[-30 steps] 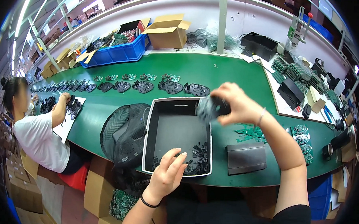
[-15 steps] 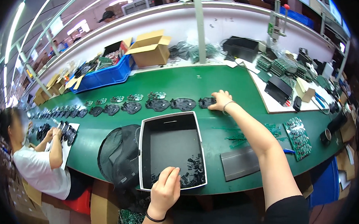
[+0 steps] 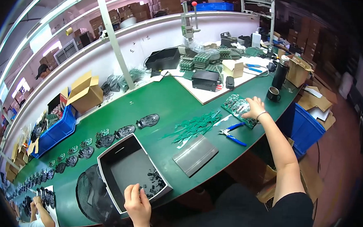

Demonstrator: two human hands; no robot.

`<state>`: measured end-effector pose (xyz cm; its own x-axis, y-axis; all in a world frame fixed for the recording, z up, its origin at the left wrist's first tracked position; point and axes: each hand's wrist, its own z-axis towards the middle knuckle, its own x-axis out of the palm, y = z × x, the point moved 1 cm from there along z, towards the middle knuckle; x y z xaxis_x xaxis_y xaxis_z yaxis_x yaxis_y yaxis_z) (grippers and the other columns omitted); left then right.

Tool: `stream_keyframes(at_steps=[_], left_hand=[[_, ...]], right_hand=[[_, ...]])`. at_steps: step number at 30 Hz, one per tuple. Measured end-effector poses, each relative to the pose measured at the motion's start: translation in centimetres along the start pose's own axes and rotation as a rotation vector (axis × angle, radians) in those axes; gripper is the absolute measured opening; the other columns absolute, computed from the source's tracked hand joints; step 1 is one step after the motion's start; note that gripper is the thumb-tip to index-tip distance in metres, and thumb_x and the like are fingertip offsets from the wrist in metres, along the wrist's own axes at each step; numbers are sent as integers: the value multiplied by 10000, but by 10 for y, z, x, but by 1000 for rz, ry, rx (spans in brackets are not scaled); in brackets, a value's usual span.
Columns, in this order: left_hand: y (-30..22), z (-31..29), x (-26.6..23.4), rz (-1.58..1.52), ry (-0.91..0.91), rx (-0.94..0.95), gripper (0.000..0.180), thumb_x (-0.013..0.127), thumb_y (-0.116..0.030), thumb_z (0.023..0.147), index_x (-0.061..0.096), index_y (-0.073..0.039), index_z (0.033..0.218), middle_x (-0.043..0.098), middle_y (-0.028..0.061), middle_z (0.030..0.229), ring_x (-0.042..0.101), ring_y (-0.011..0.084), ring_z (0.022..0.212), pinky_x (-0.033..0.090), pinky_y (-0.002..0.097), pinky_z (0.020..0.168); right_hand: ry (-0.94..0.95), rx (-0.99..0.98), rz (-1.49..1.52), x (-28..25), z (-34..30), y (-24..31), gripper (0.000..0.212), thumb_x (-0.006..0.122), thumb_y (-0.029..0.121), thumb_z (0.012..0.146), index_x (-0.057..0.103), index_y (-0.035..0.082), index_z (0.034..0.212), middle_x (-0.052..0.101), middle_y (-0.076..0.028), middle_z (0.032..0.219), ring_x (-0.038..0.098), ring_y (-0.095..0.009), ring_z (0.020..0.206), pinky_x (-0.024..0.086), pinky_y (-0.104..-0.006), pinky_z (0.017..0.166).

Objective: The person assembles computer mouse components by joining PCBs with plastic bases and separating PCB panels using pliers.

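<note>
At the near edge of a black open box (image 3: pixel 110 197) with a pale rim, my left hand (image 3: pixel 137 207) is closed, fingertips pinched together; whatever they hold is too small to make out. Small black parts (image 3: pixel 155 182) lie loose in the box's right corner. My right hand (image 3: pixel 254 109) is over a green circuit board panel (image 3: pixel 236 103), its fingers apart and touching or just above the panel's right part. Blue-handled cutters (image 3: pixel 234 134) lie open just in front of it. Several black plastic shells (image 3: pixel 148 120) run in a row to the left, with small green boards (image 3: pixel 102 132) behind some.
Green strips (image 3: pixel 199 123) and a grey flat tray (image 3: pixel 195 155) lie right of the box. A black mesh cap (image 3: pixel 89 195) is on its left. A mug (image 3: pixel 273 94) and black flask (image 3: pixel 280 73) stand far right. A co-worker's hands (image 3: pixel 36 204) work at far left.
My view has swung right. My right hand has left the end black shell in the row and moved right to the circuit board panel. My left hand stays pinched at the box.
</note>
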<state>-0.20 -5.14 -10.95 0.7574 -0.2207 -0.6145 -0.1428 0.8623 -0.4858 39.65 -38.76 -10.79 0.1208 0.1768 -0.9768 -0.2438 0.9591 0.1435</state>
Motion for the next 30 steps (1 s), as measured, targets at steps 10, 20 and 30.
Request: stream_keyframes(at_steps=[10, 20, 30], left_hand=[[-39, -12, 4, -42, -277, 277, 183, 532, 113, 750, 588, 29, 903, 573, 157, 853, 574, 247, 726, 480, 294, 603], [-116, -12, 68, -536, 107, 105, 194, 583, 88, 745, 624, 3, 915, 598, 119, 833, 598, 172, 634, 472, 235, 550], [-137, -13, 141, -1298, 541, -447, 445, 494, -190, 918, 353, -33, 1310, 484, 144, 1187, 501, 242, 1092, 474, 332, 821]], right_hand=[[108, 29, 46, 24, 6, 1, 958, 802, 337, 497, 355, 188, 1331, 479, -173, 1188, 423, -373, 1121, 325, -472, 937], [-247, -265, -230, 14, 2, -16, 189, 488, 133, 781, 562, 59, 938, 635, -84, 802, 627, -208, 803, 490, -363, 622], [-121, -342, 899, -76, -84, -6, 265, 495, 145, 879, 557, -71, 1018, 599, -92, 748, 551, -121, 673, 426, -259, 579]])
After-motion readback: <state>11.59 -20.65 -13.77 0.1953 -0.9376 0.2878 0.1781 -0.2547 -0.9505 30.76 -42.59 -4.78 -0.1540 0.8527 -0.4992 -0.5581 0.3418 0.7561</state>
